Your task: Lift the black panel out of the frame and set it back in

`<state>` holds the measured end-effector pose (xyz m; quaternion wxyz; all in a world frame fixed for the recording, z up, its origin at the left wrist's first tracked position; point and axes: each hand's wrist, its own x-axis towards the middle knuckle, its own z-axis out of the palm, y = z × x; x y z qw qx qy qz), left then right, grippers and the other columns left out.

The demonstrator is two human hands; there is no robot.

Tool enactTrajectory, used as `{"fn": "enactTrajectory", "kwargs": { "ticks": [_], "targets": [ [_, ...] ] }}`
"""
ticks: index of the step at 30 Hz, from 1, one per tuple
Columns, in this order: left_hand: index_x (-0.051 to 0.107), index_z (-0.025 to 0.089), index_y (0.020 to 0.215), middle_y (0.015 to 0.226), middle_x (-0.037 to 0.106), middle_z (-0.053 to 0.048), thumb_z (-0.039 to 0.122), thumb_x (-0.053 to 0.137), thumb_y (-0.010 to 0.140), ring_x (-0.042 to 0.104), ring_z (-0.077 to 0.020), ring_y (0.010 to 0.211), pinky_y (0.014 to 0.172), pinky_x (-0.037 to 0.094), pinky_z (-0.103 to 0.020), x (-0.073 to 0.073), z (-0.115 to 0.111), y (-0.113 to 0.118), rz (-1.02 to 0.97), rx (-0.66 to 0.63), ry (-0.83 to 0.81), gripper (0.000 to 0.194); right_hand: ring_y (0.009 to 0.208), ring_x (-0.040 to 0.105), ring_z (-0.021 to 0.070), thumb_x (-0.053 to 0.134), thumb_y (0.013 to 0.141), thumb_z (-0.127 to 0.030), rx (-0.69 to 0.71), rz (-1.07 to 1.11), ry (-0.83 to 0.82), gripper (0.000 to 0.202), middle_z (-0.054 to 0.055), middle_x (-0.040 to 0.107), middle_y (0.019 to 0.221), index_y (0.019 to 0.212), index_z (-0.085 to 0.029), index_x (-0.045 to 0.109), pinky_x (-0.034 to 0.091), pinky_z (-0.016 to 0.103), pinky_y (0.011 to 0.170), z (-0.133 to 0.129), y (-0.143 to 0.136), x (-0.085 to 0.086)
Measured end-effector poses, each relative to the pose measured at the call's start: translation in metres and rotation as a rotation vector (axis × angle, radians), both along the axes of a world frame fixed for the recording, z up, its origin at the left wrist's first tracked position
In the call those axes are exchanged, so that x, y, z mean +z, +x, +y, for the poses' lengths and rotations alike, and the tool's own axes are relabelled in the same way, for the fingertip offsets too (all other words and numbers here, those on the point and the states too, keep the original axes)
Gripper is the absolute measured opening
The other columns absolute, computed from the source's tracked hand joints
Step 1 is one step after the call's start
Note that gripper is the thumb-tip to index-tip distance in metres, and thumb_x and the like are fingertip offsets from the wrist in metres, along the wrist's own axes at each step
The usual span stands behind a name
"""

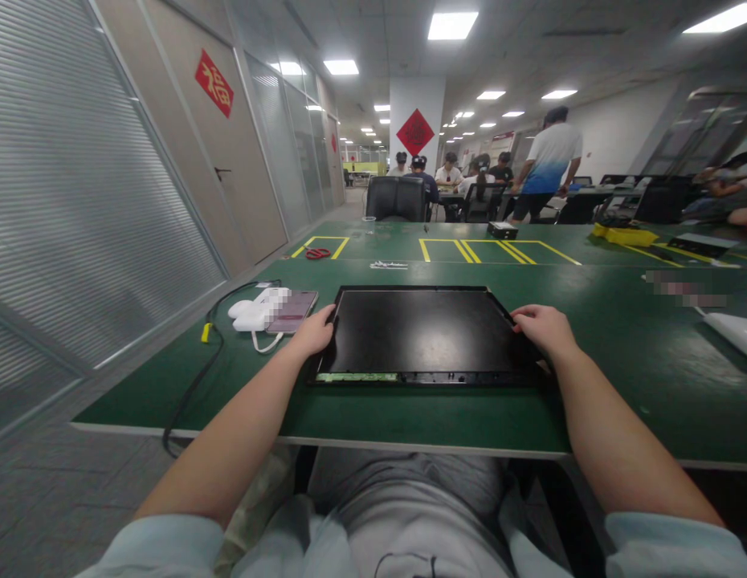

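Observation:
A black, flat screen panel point(418, 331) in a dark frame lies before me at the green table's near side. A green circuit strip point(357, 376) shows along the left part of its near edge. My left hand point(315, 331) grips the panel's left edge, thumb on top, the other fingers mostly hidden. At the right edge, my right hand point(543, 327) holds the frame near its far corner, fingers curled over the rim. Whether the panel's underside rests fully on the table is hard to see.
Left of the panel are a phone point(294, 311), a white device point(259, 309) and a black cable point(214, 353). Red-handled scissors point(318, 254), a small black box point(502, 230) and a yellow tray point(624, 234) sit farther back. A white object point(735, 333) lies right. People occupy the background.

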<state>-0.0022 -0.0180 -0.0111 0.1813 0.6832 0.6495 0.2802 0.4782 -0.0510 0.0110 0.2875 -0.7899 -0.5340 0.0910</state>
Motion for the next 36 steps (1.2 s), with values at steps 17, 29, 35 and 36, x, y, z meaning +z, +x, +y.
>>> {"fn": "enactTrajectory", "kwargs": {
  "ticks": [17,29,35,36],
  "targets": [
    [0.057,0.021,0.141,0.128,0.076,-0.009,-0.001,0.054,0.072,0.076,-0.0222,0.102,0.089,0.062,-0.036,0.016,-0.007,0.013,-0.878,0.0,-0.046,0.073,0.085,0.072,0.0241,0.059,0.079,-0.026,0.004,-0.015,0.0,0.028,0.004,0.076,0.072,0.095,-0.023,0.081,0.051,0.031,0.072,-0.001,0.0,-0.001],
    [0.068,0.019,0.126,0.126,0.076,-0.01,-0.005,0.061,0.074,0.078,-0.0198,0.085,0.078,0.062,-0.032,0.02,-0.005,0.017,-1.032,0.215,-0.143,0.057,0.084,0.072,0.0235,0.059,0.08,-0.027,0.003,-0.024,0.005,0.027,0.004,0.076,0.072,0.094,-0.023,0.082,0.05,0.03,0.07,-0.001,0.001,-0.002],
    [0.055,0.017,0.144,0.089,0.08,-0.007,0.003,0.069,0.079,0.073,-0.0181,0.058,0.053,0.059,-0.028,0.023,-0.001,0.015,-1.167,0.258,-0.265,0.068,0.083,0.072,0.0231,0.059,0.079,-0.026,-0.005,-0.005,-0.005,0.029,0.004,0.077,0.075,0.097,-0.022,0.082,0.049,0.03,0.068,-0.001,0.0,-0.002],
    [0.054,0.016,0.145,0.086,0.079,-0.005,0.003,0.07,0.079,0.071,-0.0166,0.054,0.051,0.057,-0.026,0.023,-0.001,0.015,-1.182,0.252,-0.272,0.068,0.084,0.072,0.0231,0.059,0.079,-0.026,-0.003,-0.006,-0.008,0.03,0.004,0.077,0.075,0.098,-0.022,0.082,0.049,0.03,0.068,-0.002,0.0,-0.001]
  ]
}}
